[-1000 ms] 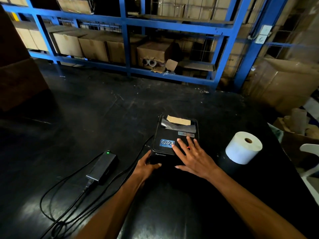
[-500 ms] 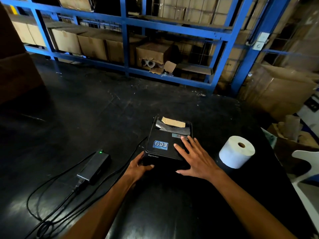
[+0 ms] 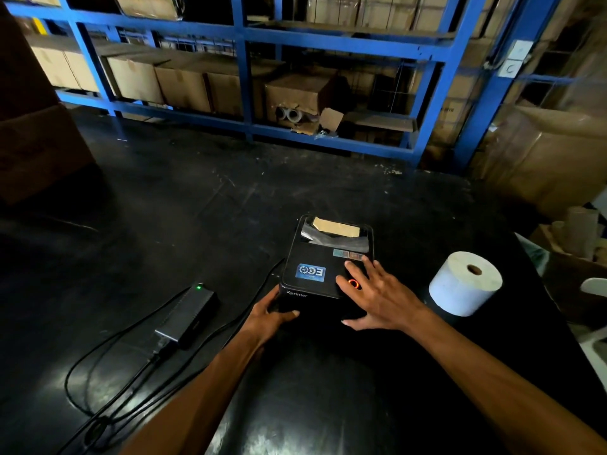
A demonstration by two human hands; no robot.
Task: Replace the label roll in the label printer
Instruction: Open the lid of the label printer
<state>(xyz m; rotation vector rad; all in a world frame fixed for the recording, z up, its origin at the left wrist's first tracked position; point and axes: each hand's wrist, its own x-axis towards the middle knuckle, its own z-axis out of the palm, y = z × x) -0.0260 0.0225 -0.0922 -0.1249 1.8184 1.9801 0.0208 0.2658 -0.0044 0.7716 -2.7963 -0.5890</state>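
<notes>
The left hand (image 3: 274,311) grips the printer's (image 3: 323,274) front corner; the right hand (image 3: 377,295) lies spread flat on its closed lid. The new roll (image 3: 464,284) stands just right on the worktop (image 3: 197,208). Pressing down may keep the lid latched.

- My right hand (image 3: 377,298) covers the printer's (image 3: 315,257) near right corner.
- My left hand's (image 3: 271,315) fingertips disappear behind its front left corner.
- The cables (image 3: 108,382) run off the bottom edge.
- Small stickers there are too blurred to read.
</notes>
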